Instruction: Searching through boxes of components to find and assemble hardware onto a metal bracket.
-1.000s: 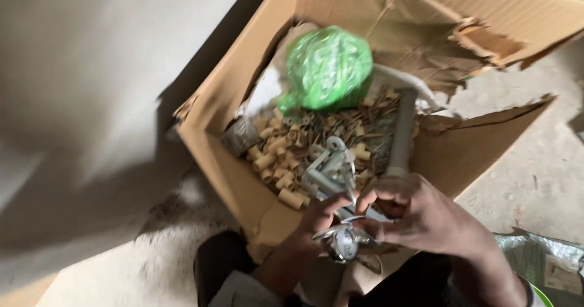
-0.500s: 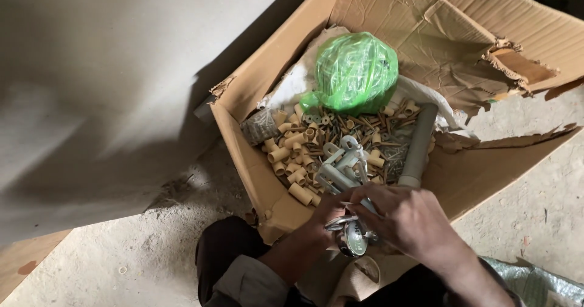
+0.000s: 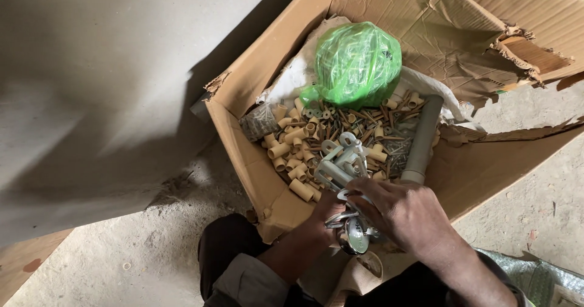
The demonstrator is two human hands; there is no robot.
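A dusty concrete floor (image 3: 121, 252) is seen under an open cardboard box (image 3: 243, 137). Nearest, shiny metal fittings (image 3: 353, 234) are clasped at the box's near edge by the left hand (image 3: 325, 213) and covered by the curled right hand (image 3: 404, 213). Beyond, tan plugs (image 3: 298, 155), a grey pipe (image 3: 423, 140) and a green bag (image 3: 358, 64) are seen. Compared with earlier, the box is shown larger and farther right.

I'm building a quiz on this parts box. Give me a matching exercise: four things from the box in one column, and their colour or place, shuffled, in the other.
1. crinkled plastic bag
2. short plastic sleeves
3. plastic pipe
4. shiny metal fittings

A. grey, lying along the right of the heap
B. held between both hands
C. green, at the back of the torn cardboard box
D. tan, heaped on the left

Pairs: 1-C, 2-D, 3-A, 4-B
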